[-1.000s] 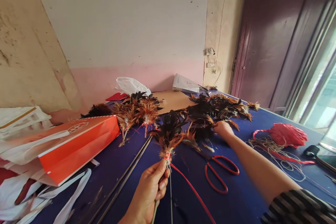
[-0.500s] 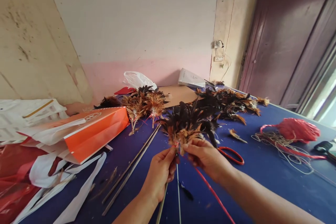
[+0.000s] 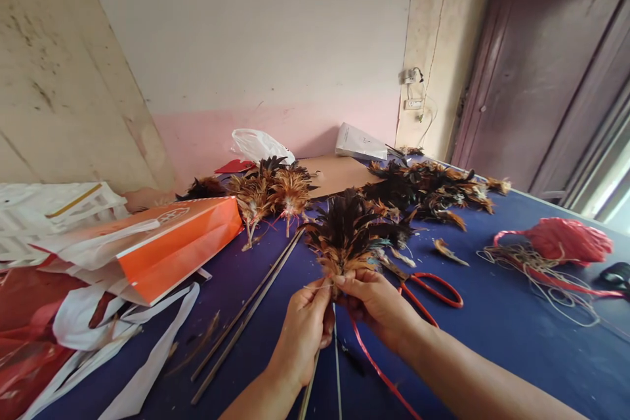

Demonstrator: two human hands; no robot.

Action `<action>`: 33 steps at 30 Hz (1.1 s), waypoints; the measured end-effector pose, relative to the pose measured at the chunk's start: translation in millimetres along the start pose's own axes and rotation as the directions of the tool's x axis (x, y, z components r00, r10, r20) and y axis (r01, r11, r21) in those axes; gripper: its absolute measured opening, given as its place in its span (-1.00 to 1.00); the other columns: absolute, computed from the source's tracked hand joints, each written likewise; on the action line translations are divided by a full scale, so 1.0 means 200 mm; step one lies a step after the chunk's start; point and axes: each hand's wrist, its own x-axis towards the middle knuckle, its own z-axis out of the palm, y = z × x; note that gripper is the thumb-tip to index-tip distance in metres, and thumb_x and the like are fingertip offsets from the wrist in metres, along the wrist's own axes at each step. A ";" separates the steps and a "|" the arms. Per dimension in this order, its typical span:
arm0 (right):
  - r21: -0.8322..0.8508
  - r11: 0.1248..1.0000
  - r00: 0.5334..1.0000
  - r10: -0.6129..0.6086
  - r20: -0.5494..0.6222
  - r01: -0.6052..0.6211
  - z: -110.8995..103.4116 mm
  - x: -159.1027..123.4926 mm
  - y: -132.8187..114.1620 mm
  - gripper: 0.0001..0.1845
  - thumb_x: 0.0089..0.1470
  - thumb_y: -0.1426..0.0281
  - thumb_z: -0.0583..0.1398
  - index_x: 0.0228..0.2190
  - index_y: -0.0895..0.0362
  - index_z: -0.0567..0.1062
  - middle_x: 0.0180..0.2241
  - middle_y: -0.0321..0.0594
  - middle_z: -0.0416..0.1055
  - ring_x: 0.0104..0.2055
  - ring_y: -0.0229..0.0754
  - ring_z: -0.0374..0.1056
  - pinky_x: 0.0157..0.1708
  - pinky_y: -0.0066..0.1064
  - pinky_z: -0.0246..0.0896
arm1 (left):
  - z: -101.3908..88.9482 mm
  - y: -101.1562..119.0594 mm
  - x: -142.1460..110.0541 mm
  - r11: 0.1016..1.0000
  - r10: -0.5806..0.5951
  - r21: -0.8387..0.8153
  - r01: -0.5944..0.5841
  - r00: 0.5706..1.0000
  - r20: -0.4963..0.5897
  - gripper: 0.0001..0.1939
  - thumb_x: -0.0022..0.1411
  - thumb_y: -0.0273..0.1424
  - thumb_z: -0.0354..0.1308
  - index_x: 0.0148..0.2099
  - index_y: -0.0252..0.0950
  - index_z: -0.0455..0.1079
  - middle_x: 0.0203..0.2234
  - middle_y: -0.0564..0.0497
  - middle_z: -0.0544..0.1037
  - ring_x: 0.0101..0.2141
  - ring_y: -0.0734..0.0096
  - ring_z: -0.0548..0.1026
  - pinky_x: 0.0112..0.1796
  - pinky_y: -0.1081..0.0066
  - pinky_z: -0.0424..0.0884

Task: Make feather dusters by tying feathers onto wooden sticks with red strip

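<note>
Just in front of me, a bunch of dark and brown feathers (image 3: 347, 230) stands upright on a thin stick (image 3: 308, 390). My left hand (image 3: 298, 328) is closed round the stick just below the feathers, thumb up against their base. Pressed close beside it, my right hand (image 3: 378, 305) pinches the feather quills with thumb and fingertips. A pink-red plastic string (image 3: 381, 371) runs down from under my right hand toward the table's front edge. Red-handled scissors (image 3: 461, 300) lie partly hidden behind my right hand.
Two finished-looking feather bundles on sticks (image 3: 290, 193) and loose feathers (image 3: 433, 187) lie farther back. An orange paper bag (image 3: 177, 256) and two thin sticks (image 3: 246, 318) are at left. Right of me are a pink string bundle (image 3: 571, 241) and tangled cord (image 3: 556, 295) on the blue table (image 3: 522, 367).
My right hand has moved slightly left and in against the stick, and the feathers it pinches now sit tight in the bunch. The pink-red string has shifted left.
</note>
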 end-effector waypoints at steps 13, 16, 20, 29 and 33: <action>0.132 0.975 0.984 0.176 0.028 -0.179 -0.01 0.01 -0.01 -0.59 -0.42 0.32 0.40 -0.56 0.18 0.30 -0.69 -0.44 0.20 -0.63 -0.43 0.13 -0.68 -0.60 -0.20 | -0.01 0.01 -0.01 1.000 -0.018 0.014 0.018 1.000 0.015 -0.67 0.08 -0.12 0.09 -0.42 -0.32 0.29 -0.80 0.23 0.09 -0.77 0.71 -0.04 -0.74 0.62 -0.15; 0.114 0.972 0.979 0.200 0.045 -0.204 -0.02 0.01 0.00 -0.60 -0.40 0.32 0.39 -0.59 0.18 0.29 -0.70 -0.44 0.20 -0.66 -0.46 0.06 -0.69 -0.60 -0.23 | 0.00 0.01 -0.01 1.000 -0.021 0.017 0.021 1.000 0.011 -0.67 0.08 -0.12 0.08 -0.39 -0.33 0.30 -0.80 0.24 0.08 -0.77 0.71 -0.04 -0.74 0.62 -0.15; 0.096 0.972 0.976 0.211 0.061 -0.216 -0.03 0.02 0.01 -0.62 -0.39 0.32 0.38 -0.58 0.19 0.30 -0.70 -0.41 0.24 -0.67 -0.47 0.03 -0.69 -0.61 -0.22 | 0.00 0.01 -0.01 0.999 -0.019 0.032 0.018 1.000 0.024 -0.65 0.07 -0.10 0.10 -0.35 -0.33 0.31 -0.81 0.25 0.05 -0.77 0.71 -0.06 -0.74 0.62 -0.15; 0.044 0.961 0.953 0.262 0.152 -0.271 -0.07 0.03 -0.02 -0.64 -0.30 0.29 0.36 -0.46 0.18 0.37 -0.65 -0.40 0.29 -0.72 -0.50 0.01 -0.72 -0.62 -0.22 | 0.00 0.00 -0.02 1.000 0.015 -0.006 -0.015 0.998 0.058 -0.68 0.04 -0.15 0.16 -0.42 -0.32 0.26 -0.71 0.21 0.11 -0.73 0.73 -0.03 -0.73 0.63 -0.13; -0.026 0.973 0.939 0.229 0.256 -0.230 -0.09 0.03 -0.03 -0.65 -0.17 0.20 0.29 -0.38 0.18 0.40 -0.52 -0.35 0.36 -0.73 -0.50 0.05 -0.73 -0.59 -0.12 | -0.01 0.03 -0.01 0.999 0.041 -0.005 -0.041 0.998 0.040 -0.68 0.04 -0.16 0.16 -0.45 -0.32 0.25 -0.68 0.20 0.13 -0.72 0.73 -0.04 -0.73 0.63 -0.14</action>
